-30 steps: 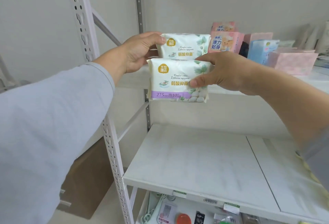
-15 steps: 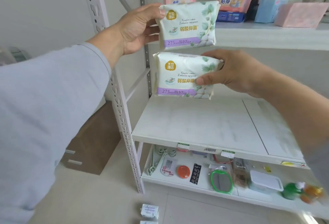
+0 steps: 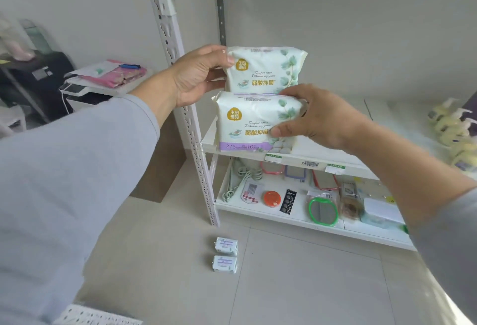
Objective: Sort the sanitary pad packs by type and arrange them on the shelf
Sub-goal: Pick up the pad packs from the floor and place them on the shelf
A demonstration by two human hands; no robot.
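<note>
1. White upper pack [image 3: 265, 71] sits pinched at its left edge between the left hand [image 3: 198, 76] thumb and curled fingers, arm outstretched.
2. Right hand [image 3: 317, 118] fingers curl over the lower pack [image 3: 247, 125] top, thumb on its front, above the shelf [image 3: 322, 151].

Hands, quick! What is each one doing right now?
Left hand: grips the upper pack by its left edge.
Right hand: grips the lower pack by its right side.

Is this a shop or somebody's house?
Probably a small shop or a stockroom: white metal shelf with price labels on its edge, small goods like a green mirror below.
</note>
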